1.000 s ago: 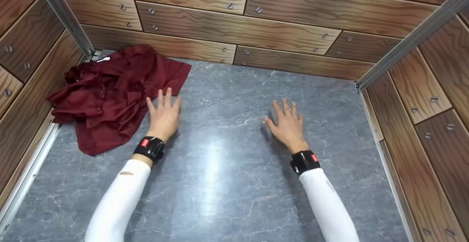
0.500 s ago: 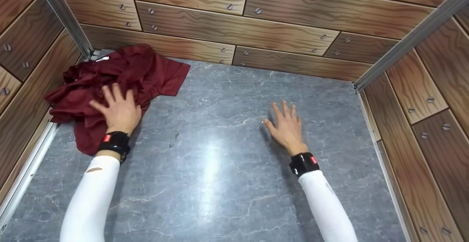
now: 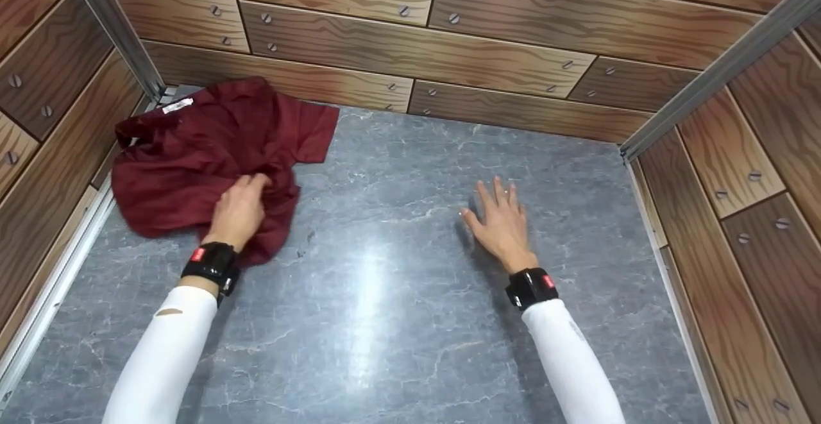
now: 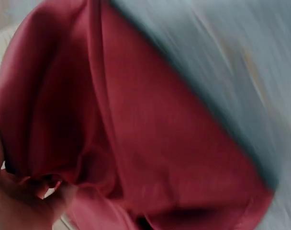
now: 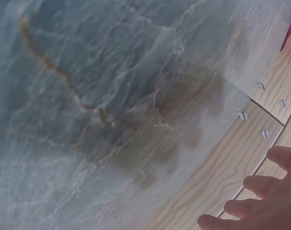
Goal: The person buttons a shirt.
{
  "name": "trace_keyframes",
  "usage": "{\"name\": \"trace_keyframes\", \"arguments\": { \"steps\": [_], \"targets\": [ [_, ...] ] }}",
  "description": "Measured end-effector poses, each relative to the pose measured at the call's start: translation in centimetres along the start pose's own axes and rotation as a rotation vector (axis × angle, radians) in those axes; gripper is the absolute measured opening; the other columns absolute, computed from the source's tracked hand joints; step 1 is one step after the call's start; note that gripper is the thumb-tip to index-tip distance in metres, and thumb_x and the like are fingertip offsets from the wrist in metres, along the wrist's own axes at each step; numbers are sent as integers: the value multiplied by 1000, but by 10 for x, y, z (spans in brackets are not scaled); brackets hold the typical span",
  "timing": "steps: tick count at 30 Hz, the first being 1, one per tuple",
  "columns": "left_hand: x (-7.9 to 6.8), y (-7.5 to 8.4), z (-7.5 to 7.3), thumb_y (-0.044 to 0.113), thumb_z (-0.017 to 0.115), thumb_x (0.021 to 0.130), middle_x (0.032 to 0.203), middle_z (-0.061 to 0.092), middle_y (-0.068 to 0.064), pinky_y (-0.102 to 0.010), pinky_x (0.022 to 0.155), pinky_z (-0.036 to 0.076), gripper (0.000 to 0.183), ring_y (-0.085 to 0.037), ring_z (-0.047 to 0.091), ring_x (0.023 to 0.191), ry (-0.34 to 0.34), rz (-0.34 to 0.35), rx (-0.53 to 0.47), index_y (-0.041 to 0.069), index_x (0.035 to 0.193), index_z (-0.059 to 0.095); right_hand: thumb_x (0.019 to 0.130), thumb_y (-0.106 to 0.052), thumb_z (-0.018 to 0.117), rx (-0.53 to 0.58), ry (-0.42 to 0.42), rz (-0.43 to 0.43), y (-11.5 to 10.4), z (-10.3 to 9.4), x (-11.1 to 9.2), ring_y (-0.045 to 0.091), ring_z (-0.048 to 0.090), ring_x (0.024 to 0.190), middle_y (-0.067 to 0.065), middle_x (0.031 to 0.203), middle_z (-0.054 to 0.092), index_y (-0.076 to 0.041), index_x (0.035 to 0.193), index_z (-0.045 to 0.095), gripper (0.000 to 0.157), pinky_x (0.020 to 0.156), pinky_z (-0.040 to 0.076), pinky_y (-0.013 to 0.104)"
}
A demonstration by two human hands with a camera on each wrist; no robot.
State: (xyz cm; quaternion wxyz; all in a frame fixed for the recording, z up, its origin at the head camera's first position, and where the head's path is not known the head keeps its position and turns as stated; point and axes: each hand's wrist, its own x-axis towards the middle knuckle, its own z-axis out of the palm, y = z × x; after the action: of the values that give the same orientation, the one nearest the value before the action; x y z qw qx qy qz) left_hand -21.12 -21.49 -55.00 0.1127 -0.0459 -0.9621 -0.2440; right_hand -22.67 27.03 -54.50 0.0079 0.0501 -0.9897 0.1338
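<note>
A dark red shirt (image 3: 192, 180) lies crumpled in the back left corner, a white label at its collar and a short sleeve spread to the right. My left hand (image 3: 238, 212) grips a fold of it near its front edge, fingers curled into the cloth. In the left wrist view the shirt (image 4: 150, 143) fills most of the picture, blurred, with the left hand (image 4: 21, 206) at the lower left. My right hand (image 3: 502, 225) is spread over the grey surface, holding nothing. Its fingers (image 5: 260, 184) show at the lower right of the right wrist view.
The grey marbled surface (image 3: 397, 270) bears a bright glare stripe. Wood-patterned panels (image 3: 333, 33) enclose it at the back, left and right. Metal posts (image 3: 699, 77) stand in the back corners, and a pale rail (image 3: 58, 296) runs along the left side.
My left hand moved left onto the shirt, took hold of a fold and shifted it to the right, away from the left wall. The right hand has stayed nearly still.
</note>
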Motion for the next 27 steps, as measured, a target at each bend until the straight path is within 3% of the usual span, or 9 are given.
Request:
{"name": "trace_keyframes", "arguments": {
  "steps": [6, 12, 18, 27],
  "targets": [
    [-4, 44, 15, -9, 58, 78, 100, 61, -11, -48, 75, 50, 37, -35, 62, 88, 3, 207, -83, 9, 110, 62, 94, -54, 50, 14, 42, -8, -3, 0, 0, 43, 11, 147, 15, 161, 18, -21, 152, 32, 69, 110, 17, 67],
    [-14, 85, 41, -7, 59, 78, 96, 61, -5, -38, 75, 52, 36, -25, 61, 84, -72, 369, -102, 12, 109, 63, 94, -42, 56, 19, 124, -46, -12, 2, 1, 41, 22, 145, 15, 155, 32, -15, 143, 46, 58, 110, 24, 63],
    [-26, 114, 64, -5, 62, 78, 95, 60, 0, -32, 76, 52, 37, -18, 60, 84, -108, 487, -117, 14, 109, 63, 92, -30, 60, 43, 246, -112, -23, 0, 3, 37, 35, 140, 14, 144, 49, -11, 127, 61, 40, 106, 32, 62],
    [-41, 158, 87, -1, 60, 82, 97, 58, 3, -27, 79, 51, 31, -14, 59, 87, -149, 710, -96, 18, 106, 64, 88, -19, 63, 63, 322, -234, -33, 9, 6, 39, 49, 128, 15, 130, 60, -8, 115, 66, 30, 98, 42, 58]
  ]
}}
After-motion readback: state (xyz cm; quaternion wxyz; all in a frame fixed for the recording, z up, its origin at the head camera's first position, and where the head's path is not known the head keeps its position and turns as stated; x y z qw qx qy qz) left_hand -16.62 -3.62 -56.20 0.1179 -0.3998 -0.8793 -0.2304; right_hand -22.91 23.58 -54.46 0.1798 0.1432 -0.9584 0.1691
